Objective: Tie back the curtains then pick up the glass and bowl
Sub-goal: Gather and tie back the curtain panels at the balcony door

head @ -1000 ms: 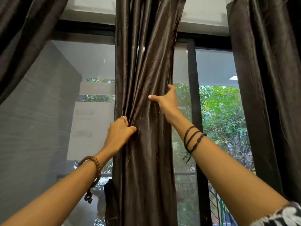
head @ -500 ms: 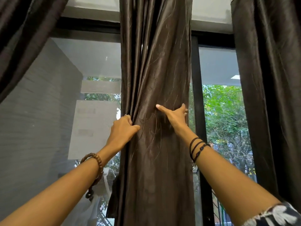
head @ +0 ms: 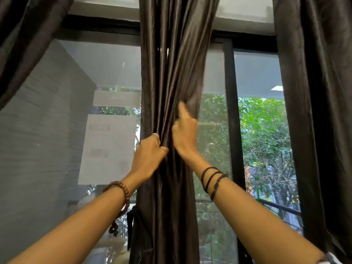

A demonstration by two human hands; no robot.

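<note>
A dark brown satin curtain hangs in the middle of the window, bunched into folds. My left hand grips its left edge at mid height, fingers curled into the cloth. My right hand is close beside it on the right and gathers the right edge of the curtain, its fingers wrapped behind the fabric and the thumb pointing up. The glass and the bowl are not in view.
Another dark curtain hangs at the right and one more drapes across the top left. Behind them are a black window frame, a grey wall on the left and green trees outside.
My right hand has moved left along the curtain, bunching the cloth toward my left hand. The curtain is now narrower at hand height. My left hand has kept its grip.
</note>
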